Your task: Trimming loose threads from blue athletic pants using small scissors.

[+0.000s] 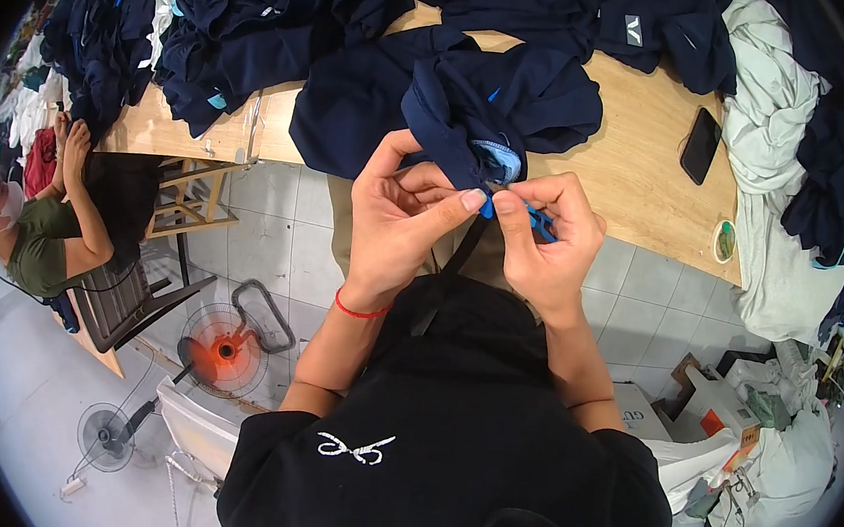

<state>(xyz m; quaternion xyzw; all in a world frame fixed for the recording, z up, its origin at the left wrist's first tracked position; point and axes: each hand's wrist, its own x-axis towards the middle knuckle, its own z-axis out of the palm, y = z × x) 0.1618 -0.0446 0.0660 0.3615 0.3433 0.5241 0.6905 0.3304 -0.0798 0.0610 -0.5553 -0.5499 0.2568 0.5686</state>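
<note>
A navy garment (456,106) lies at the table's near edge, its hem drawn over the edge toward me and a light-blue inner band (497,158) showing. My left hand (404,212) pinches the hem between thumb and fingers. Close beside it, my right hand (550,237) is closed around small blue-handled thread snips (544,224), mostly hidden by the fingers. Both thumbs nearly meet at the fabric, where a bit of bright blue (487,207) shows. I cannot tell whether the blades touch the cloth.
Piles of navy garments (251,38) cover the far side of the wooden table (639,187). A black phone (700,145) and pale cloth (771,113) lie at right. Another person (54,221) sits at left, near two fans (224,350). Boxes (705,409) stand at lower right.
</note>
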